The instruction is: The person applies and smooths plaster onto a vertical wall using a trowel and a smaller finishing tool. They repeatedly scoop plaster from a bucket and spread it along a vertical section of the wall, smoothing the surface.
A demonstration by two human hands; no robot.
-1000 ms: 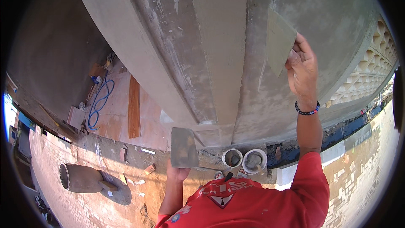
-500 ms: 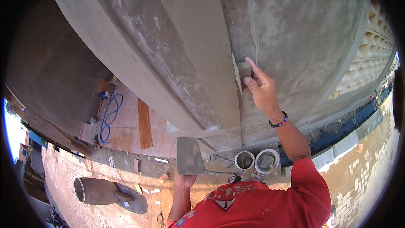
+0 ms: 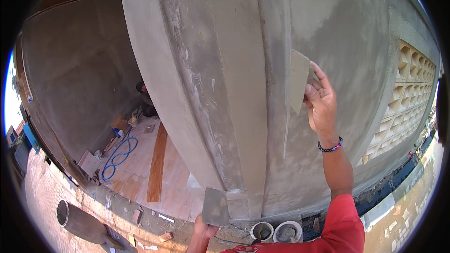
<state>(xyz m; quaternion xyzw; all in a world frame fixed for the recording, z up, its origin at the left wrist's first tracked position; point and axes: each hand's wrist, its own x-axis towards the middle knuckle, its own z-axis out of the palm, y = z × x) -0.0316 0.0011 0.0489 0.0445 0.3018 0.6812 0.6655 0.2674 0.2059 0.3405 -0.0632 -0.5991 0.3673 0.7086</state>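
My right hand is raised at the grey plastered wall. Its fingers and thumb grip a flat plastering scraper, whose blade has a pale cement-coloured face. The blade stands upright close to a light vertical streak on the wall; whether it touches the surface I cannot tell. To its left runs a raised plaster band. Lower down, my left hand holds a second rectangular grey plate by its lower edge, broad face up. Whether that plate carries any mortar is unclear.
Two white buckets stand at the wall's foot. A wooden plank and blue hose lie on the floor at left, where a person is partly visible. A grey cylinder lies outside. Patterned vent blocks fill the right wall.
My right hand has moved the scraper right, off the band's edge, and the blade's broad face now shows. My left hand still holds its plate. The view has tilted up.
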